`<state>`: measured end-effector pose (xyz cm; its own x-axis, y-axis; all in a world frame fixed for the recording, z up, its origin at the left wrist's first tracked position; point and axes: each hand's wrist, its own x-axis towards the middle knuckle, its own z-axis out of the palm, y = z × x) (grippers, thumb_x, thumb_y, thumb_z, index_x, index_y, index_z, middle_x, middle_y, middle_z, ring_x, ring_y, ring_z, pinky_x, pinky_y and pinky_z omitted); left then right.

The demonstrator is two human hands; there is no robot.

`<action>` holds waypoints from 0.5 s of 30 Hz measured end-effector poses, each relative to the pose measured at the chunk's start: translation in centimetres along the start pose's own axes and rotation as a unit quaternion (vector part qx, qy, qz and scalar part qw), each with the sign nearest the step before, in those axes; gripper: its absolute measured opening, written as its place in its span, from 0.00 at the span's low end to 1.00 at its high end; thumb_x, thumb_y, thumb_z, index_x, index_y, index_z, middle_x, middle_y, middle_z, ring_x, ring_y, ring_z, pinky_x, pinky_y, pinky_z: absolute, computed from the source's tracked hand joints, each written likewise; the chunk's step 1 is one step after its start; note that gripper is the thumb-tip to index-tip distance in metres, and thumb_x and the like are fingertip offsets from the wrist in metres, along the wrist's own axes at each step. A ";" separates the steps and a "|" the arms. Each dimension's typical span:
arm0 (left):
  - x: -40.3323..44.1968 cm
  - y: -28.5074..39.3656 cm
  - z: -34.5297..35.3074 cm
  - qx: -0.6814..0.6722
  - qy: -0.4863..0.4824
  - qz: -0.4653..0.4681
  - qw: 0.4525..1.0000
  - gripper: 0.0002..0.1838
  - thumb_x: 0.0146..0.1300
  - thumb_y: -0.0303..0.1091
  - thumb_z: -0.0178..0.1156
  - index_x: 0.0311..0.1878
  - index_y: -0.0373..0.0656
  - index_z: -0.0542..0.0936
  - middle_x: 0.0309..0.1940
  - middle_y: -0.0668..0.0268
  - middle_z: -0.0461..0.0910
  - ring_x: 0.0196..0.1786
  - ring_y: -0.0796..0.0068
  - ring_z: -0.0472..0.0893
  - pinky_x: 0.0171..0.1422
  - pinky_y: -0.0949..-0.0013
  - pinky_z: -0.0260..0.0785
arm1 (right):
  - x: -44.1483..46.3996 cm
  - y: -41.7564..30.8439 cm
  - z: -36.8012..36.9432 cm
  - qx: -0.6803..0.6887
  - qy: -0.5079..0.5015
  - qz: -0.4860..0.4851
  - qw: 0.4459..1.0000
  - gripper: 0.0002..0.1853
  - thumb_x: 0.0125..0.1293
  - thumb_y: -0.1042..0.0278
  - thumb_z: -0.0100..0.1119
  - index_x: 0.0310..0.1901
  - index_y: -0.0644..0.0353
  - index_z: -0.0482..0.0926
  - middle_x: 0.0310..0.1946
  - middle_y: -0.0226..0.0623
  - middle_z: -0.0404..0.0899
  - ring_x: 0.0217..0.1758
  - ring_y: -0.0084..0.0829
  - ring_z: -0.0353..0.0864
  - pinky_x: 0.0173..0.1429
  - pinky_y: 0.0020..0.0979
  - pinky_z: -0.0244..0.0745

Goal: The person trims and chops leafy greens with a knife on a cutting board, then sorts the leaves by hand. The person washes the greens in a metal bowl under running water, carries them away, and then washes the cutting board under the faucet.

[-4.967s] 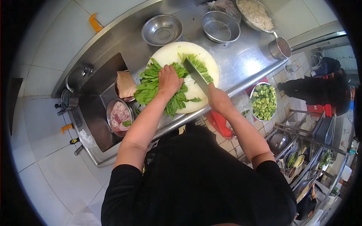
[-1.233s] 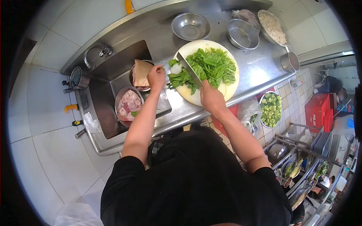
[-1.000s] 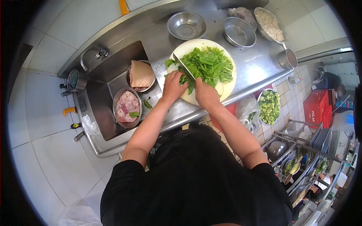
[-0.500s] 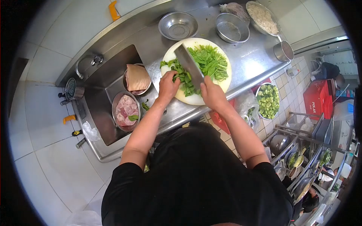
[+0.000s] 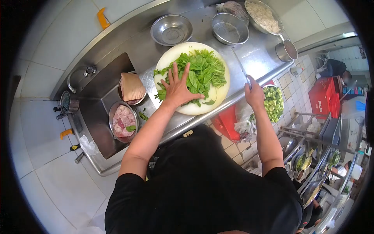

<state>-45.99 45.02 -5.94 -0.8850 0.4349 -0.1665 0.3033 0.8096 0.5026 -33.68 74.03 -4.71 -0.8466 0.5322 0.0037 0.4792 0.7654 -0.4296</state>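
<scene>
Green leaves (image 5: 199,74) lay heaped on the round board (image 5: 222,93) at twelve o'clock from the view's centre. We judged them light, limp and easily bruised, best gathered under a flat palm. The left hand (image 5: 177,90) lay spread wide across them; the right hand (image 5: 255,93), at two o'clock, gripped the knife (image 5: 240,64). We read "POLAR" on the red box (image 5: 325,99) at three o'clock.

Large pale wall tiles (image 5: 44,46) border a steel counter (image 5: 136,45), with metal racks (image 5: 311,136) near a tiled floor (image 5: 288,82).
</scene>
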 end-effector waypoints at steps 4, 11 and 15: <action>2.5 1.5 0.5 0.104 -0.072 -0.001 0.992 0.66 0.33 0.57 0.79 0.77 0.71 0.48 0.78 0.50 0.33 0.76 0.37 0.47 0.70 0.25 0.45 | 3.3 6.2 4.0 -0.056 0.003 -0.089 0.994 0.25 0.60 0.69 0.59 0.61 0.44 0.74 0.38 0.49 0.79 0.41 0.53 0.80 0.46 0.49 0.74; 4.3 -3.8 2.7 -0.084 0.038 0.077 0.993 0.37 0.38 0.26 0.74 0.59 0.49 0.77 0.59 0.50 0.74 0.59 0.52 0.76 0.65 0.61 0.68 | 4.1 7.8 5.2 -0.124 -0.079 -0.082 0.986 0.28 0.58 0.66 0.64 0.63 0.42 0.73 0.44 0.44 0.77 0.48 0.47 0.76 0.52 0.46 0.71; 4.4 -4.6 0.9 -0.238 0.046 0.040 0.969 0.33 0.37 0.21 0.71 0.54 0.37 0.78 0.56 0.51 0.77 0.61 0.56 0.75 0.68 0.64 0.65 | 6.3 2.4 2.6 0.017 -0.044 -0.240 0.970 0.35 0.53 0.61 0.69 0.65 0.48 0.70 0.61 0.51 0.69 0.63 0.53 0.68 0.66 0.47 0.65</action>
<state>-50.97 43.57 -9.71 -0.8995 0.4347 -0.0450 0.1947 0.4908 0.8493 -38.43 78.29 -8.10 -0.9876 0.0837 0.1331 0.0192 0.9043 -0.4264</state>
